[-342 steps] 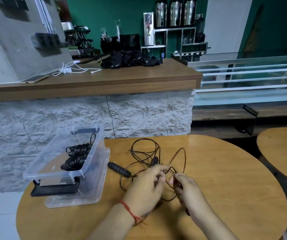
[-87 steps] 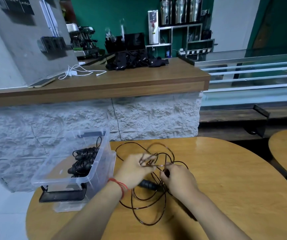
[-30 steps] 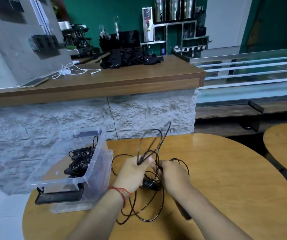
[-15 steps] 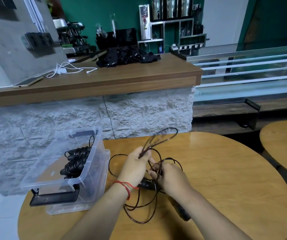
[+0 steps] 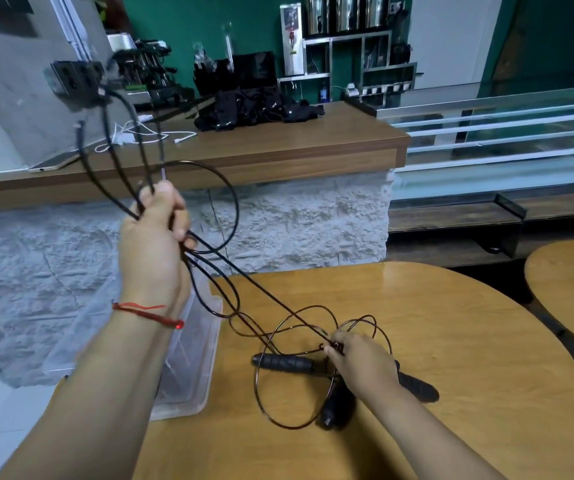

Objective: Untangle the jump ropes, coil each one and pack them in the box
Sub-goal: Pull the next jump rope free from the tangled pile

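Left hand (image 5: 155,244) grips bunched rope (image 5: 236,211) strands high above the table (image 5: 451,341); right hand (image 5: 361,367) pinches the cord low over the table, beside a handle (image 5: 283,362).

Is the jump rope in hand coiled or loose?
Loose: the left hand lifts jump rope strands high, the right hand pinches it beside a handle on the table.
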